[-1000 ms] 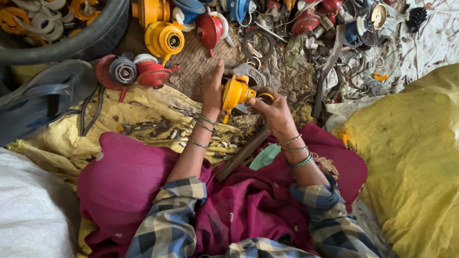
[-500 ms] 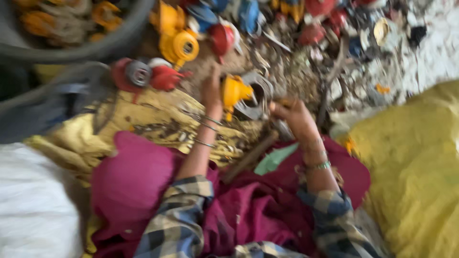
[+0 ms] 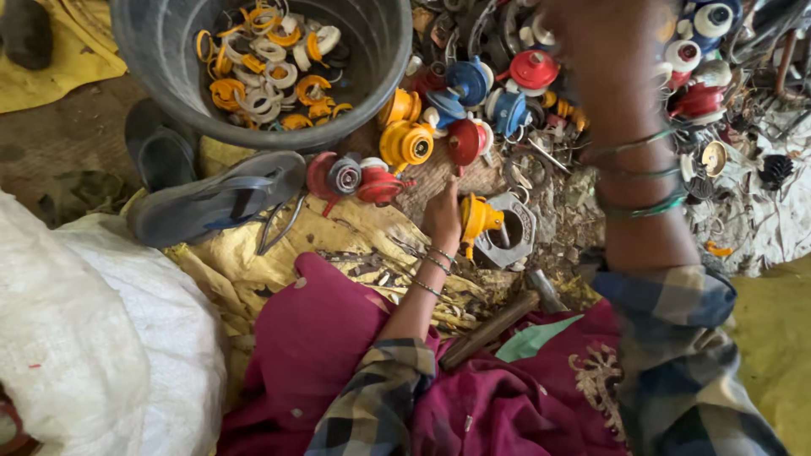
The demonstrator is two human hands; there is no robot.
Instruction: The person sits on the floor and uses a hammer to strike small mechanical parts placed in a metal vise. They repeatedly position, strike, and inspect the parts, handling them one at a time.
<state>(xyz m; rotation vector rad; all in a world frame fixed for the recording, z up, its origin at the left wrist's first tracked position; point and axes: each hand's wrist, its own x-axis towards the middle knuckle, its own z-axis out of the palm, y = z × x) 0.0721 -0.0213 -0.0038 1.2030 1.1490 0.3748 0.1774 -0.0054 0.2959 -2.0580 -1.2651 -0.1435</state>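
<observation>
head view, looking down on a littered dirt floor spread with crumpled yellow sheeting (image 3: 253, 279). left hand (image 3: 443, 216) clamped on a yellow plastic fitting (image 3: 477, 219), held upright against a grey metal bracket (image 3: 514, 230) lying on the ground. right hand (image 3: 610, 51) raised close to the lens, blurred, fingers out of frame, grip impossible to tell. bangles on both wrists, plaid sleeves, magenta cloth over the lap. hammer (image 3: 498, 323) resting across the lap's edge, just beside the bracket. beyond the fitting, a heap of red, blue and yellow fittings (image 3: 473, 110) mixed with rusty scrap. black bucket (image 3: 144, 67) at upper left, filled with yellow and white rings. grey sandal (image 3: 211, 203) just below the bucket. white sack (image 3: 93, 338) at left, yellow sack (image 3: 773, 355) at right.
</observation>
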